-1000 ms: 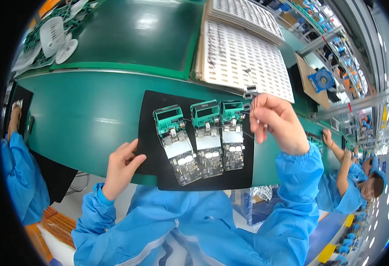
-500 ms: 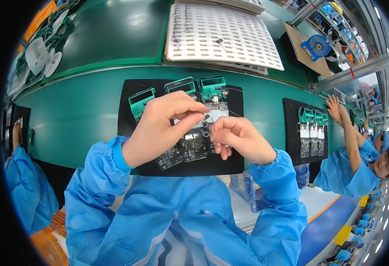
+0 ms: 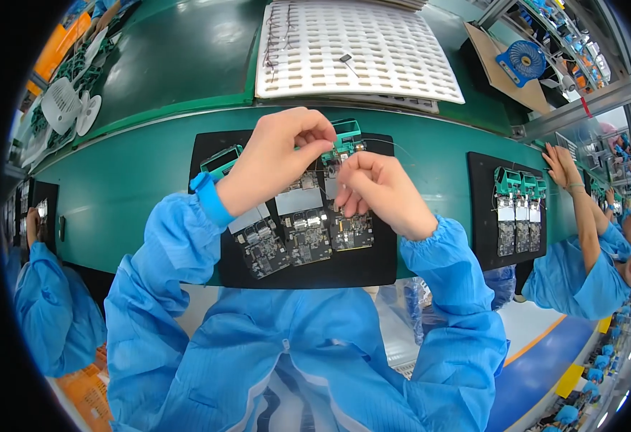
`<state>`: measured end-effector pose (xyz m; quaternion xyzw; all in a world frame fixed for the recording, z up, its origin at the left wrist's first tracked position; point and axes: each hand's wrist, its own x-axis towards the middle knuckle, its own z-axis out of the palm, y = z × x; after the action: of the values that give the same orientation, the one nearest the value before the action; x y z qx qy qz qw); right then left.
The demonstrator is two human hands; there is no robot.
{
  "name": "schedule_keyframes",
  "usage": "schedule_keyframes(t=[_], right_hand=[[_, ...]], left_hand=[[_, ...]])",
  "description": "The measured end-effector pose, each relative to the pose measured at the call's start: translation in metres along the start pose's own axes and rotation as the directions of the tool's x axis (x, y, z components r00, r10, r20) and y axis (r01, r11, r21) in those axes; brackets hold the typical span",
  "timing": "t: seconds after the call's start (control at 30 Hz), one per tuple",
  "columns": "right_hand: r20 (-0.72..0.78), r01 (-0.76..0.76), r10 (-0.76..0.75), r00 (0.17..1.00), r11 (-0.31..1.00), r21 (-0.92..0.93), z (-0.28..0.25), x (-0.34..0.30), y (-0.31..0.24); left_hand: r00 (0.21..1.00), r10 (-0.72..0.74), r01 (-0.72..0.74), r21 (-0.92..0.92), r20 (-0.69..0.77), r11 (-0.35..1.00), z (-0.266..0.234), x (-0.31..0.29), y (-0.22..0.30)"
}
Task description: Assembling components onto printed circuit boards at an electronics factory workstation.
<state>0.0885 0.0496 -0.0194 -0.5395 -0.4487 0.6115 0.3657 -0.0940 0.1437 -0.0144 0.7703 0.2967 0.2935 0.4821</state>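
Three circuit boards, the left [image 3: 261, 248], the middle [image 3: 307, 237] and the right [image 3: 351, 232], lie side by side on a black mat [image 3: 366, 272]. Green plastic frames sit at their far ends, including a right frame [image 3: 348, 132] and a left frame [image 3: 222, 160]; my left hand hides most of the middle one. My left hand [image 3: 276, 158] is closed in a pinch beside the right frame, its contents too small to make out. Just nearer, my right hand [image 3: 384, 189] pinches over the right board, fingertips by a small dark part. Thin wires stretch out rightward.
Beyond the bench edge lies a white slotted tray [image 3: 359, 54] with a small wired part on it. A blue fan [image 3: 523, 61] stands at the far right. Another mat [image 3: 482, 216] with boards lies rightward, near a co-worker's hands [image 3: 561, 167]. Another person's sleeve [image 3: 49, 309] shows at left.
Both hands have moved away from me, toward the green frames, uncovering the near halves of the boards. The small dark squares seen between my fingertips before are now mostly hidden.
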Motion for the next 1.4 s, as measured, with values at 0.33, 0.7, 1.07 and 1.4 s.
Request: schedule_keyframes(t=[0.33, 0.7, 1.07, 1.4], right_hand=[[-0.030, -0.051, 0.050, 0.998, 0.998, -0.044, -0.009, 0.020, 0.014], [-0.070, -0.085, 0.084, 0.994, 0.996, -0.017, -0.012, 0.020, 0.018], [0.033, -0.187, 0.185, 0.982, 0.958, 0.215, -0.018, 0.015, 0.026], [0.303, -0.304, 0.249, 0.920, 0.941, 0.148, -0.002, 0.010, 0.022]], left_hand=[[0.959, 0.279, -0.232, 0.456, -0.038, 0.859, 0.016, 0.011, -0.020], [0.967, 0.256, -0.222, 0.536, 0.012, 0.814, 0.022, 0.009, -0.026], [0.904, 0.417, -0.358, 0.708, 0.099, 0.609, 0.017, -0.017, -0.033], [0.918, 0.387, -0.319, 0.743, 0.088, 0.588, 0.010, -0.027, -0.040]])
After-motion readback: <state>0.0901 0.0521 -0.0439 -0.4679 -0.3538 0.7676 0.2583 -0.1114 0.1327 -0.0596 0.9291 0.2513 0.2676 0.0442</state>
